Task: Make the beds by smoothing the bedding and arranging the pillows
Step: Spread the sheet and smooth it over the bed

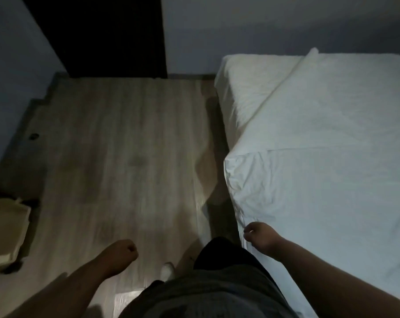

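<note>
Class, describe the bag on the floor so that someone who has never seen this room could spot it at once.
Start at the white bed on the right and cross the wooden floor to the wall on the far left. The bag lies at the foot of that wall. It is pale beige and boxy, unlike the small dark spot farther along.

Dim bedroom, white-sheeted bed (pixel 320 134) against plain wall (pixel 263 26), wood-look floor (pixel 125 145), dark doorway (pixel 107 35)
</note>
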`<state>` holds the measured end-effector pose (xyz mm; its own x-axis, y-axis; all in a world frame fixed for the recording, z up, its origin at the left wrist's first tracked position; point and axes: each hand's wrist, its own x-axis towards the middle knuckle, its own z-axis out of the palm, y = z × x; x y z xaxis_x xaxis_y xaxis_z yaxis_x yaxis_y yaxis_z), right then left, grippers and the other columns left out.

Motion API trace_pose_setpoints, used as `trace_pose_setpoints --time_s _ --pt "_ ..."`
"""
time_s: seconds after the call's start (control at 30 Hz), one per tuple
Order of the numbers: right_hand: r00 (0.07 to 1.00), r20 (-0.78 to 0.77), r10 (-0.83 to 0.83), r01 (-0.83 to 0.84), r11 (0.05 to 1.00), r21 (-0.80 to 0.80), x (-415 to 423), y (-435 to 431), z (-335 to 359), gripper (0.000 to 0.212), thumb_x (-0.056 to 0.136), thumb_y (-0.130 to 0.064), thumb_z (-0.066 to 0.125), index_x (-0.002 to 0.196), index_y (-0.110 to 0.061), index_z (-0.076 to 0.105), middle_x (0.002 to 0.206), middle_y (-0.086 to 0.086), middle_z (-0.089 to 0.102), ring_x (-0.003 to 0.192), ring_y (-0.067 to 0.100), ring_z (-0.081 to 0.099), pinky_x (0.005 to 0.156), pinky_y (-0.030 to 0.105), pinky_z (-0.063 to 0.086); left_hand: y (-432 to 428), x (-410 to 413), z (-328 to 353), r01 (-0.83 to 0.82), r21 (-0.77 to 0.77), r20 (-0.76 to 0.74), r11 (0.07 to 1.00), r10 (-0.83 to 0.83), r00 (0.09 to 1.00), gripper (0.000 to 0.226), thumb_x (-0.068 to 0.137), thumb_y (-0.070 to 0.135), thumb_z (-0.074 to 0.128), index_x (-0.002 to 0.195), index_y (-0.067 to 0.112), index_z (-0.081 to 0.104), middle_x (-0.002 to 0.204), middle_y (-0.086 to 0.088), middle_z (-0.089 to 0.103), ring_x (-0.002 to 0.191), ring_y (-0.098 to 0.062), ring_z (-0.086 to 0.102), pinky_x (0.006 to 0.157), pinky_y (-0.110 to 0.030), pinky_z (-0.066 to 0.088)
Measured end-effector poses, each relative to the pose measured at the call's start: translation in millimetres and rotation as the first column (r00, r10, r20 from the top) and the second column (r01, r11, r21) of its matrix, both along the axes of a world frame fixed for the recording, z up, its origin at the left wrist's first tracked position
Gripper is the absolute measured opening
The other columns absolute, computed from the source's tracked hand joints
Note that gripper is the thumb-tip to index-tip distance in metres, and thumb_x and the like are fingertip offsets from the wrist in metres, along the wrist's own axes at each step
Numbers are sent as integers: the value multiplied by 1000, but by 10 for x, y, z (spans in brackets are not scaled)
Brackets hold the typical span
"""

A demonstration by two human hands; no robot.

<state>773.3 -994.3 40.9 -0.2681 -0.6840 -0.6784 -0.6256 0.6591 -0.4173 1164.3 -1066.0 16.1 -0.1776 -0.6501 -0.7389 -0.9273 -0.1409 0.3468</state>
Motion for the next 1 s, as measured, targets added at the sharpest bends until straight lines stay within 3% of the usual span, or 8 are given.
trace_pose_setpoints --time_s 0.2,0.4,0.6,0.8,0.9,1.0 --pt "984 10 -177 175 979 104 -245 -210 -133 8 84 -17 62 87 -12 68 84 1 65 79 16 60 78 31 50 -866 -422 -159 210 108 14 972 -213 977 17 92 24 55 100 14 65 103 0 61 88 -9 57 71 -19 41" --pt "994 -33 -105 109 978 179 -747 -886 -303 26 90 -16 55 111 -4 65 118 9 62 109 23 58 89 27 44 -2005 -1165 -130 366 90 21 926 -370 929 9 89 29 55 83 23 58 97 -2 63 90 -15 60 80 -26 46" --pt "984 -29 -175 177 972 154 -1195 -1584 -266 25 89 -17 55 109 -6 65 111 7 60 99 19 56 87 30 47 -2896 -1851 20 428 13 32 903 -429 903 7 90 21 56 86 18 62 100 -10 67 93 -21 62 82 -31 48" --pt "944 5 -331 328 937 123 -1521 -2088 -198 19 87 -15 55 99 -6 67 97 5 62 91 21 59 77 28 47 -3645 -2587 125 519 -21 -9 854 -520 854 12 91 18 55 86 13 64 83 -3 58 80 -14 54 71 -28 44" --pt "915 17 -403 396 906 149 -1642 -2271 -254 18 87 -15 55 99 -8 67 102 6 64 92 20 59 79 28 47 -4080 -2943 59 580 -15 -34 815 -580 814 20 88 20 57 68 16 58 73 -2 56 74 -16 55 67 -31 44" --pt "877 16 -480 470 865 178 -1762 -2441 -294 23 87 -14 55 105 -6 67 111 8 64 101 22 59 85 31 48 -4496 -3375 -6 675 -20 -50 737 -675 736 18 88 21 58 74 13 64 79 -5 63 83 -21 60 71 -29 45"
